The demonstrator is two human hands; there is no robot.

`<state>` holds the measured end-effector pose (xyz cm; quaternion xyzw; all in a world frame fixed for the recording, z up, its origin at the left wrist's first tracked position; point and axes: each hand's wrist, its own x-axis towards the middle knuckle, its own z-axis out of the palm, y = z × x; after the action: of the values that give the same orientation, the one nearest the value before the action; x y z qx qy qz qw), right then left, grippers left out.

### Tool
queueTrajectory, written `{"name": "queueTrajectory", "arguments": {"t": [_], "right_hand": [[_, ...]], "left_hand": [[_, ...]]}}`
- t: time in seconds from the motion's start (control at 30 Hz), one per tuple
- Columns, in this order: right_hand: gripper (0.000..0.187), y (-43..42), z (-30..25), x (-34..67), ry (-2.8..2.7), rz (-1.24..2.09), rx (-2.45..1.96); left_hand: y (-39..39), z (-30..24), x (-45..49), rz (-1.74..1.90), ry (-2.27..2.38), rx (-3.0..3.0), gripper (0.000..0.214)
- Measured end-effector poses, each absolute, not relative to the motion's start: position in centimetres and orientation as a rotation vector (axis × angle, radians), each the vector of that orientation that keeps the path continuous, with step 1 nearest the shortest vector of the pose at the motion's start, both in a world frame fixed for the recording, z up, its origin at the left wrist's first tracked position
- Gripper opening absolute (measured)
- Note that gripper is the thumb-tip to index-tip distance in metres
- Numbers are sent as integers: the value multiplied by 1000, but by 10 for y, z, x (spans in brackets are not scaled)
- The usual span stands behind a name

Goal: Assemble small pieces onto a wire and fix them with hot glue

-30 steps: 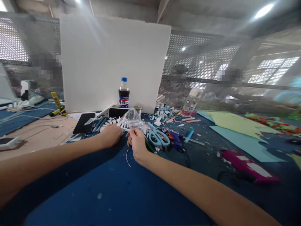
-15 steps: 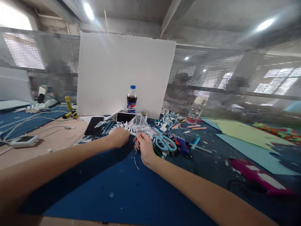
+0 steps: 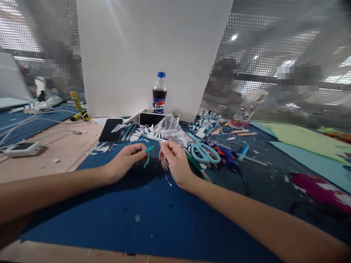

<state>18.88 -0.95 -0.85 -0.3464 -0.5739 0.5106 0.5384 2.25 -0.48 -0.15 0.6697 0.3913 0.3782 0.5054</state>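
Observation:
My left hand (image 3: 124,162) is closed in a pinch above the blue mat (image 3: 115,226). Between its thumb and fingers sticks out a small teal piece (image 3: 149,149) with pointed ends, partly hidden by the fingers. Just to the right, my right hand (image 3: 175,162) has thumb and fingertips pressed together. A thin strand (image 3: 168,179), dark with a pale end, hangs below those fingers; its upper part is hidden. The two hands are apart. Behind the right hand lies a crumpled clear plastic bag (image 3: 171,128), and blue-handled scissors (image 3: 204,151) rest beside it.
A cola bottle (image 3: 159,96) stands before a white board (image 3: 142,47). Two phones (image 3: 111,130) and foam scraps (image 3: 207,122) lie around. Farther right are a clear patterned bottle (image 3: 246,109), coloured sheets (image 3: 304,140) and a magenta object (image 3: 318,190). Cables (image 3: 30,120) run at left.
My left hand has drawn back from the scraps and turned, and a teal piece now shows in its fingers. The right hand keeps its pinch. The view has tilted down.

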Motion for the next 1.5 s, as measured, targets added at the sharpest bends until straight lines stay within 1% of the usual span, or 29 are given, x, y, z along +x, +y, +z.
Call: {"name": "queueTrajectory", "arguments": {"t": [0.1, 0.17, 0.23, 0.33, 0.43, 0.63, 0.8, 0.97, 1.5], "right_hand": [[31, -18, -4, 191, -1603, 958, -891], [26, -23, 0, 192, -1760, 786, -881], [24, -27, 3, 191, -1863, 654, -861], [22, -28, 4, 190, -1947, 555, -889], [22, -27, 4, 191, -1989, 541, -908], [22, -25, 5, 191, -2000, 652, -821], [23, -25, 7, 190, -1974, 698, -847], [23, -24, 7, 189, -2012, 676, -832], [24, -24, 7, 189, -2044, 614, -898]], "left_hand": [[-1, -3, 23, 923, 888, 1297, 17], [1, -3, 21, 907, 870, 1187, 16], [3, -2, 19, 880, 844, 1158, 18], [3, -2, 17, 843, 813, 1189, 18], [0, -1, 16, 799, 833, 1201, 19], [-3, 5, 17, 769, 853, 950, 18], [-4, 6, 18, 777, 824, 921, 22], [-5, 5, 18, 771, 829, 925, 17], [-7, 7, 20, 780, 794, 960, 17]]}}
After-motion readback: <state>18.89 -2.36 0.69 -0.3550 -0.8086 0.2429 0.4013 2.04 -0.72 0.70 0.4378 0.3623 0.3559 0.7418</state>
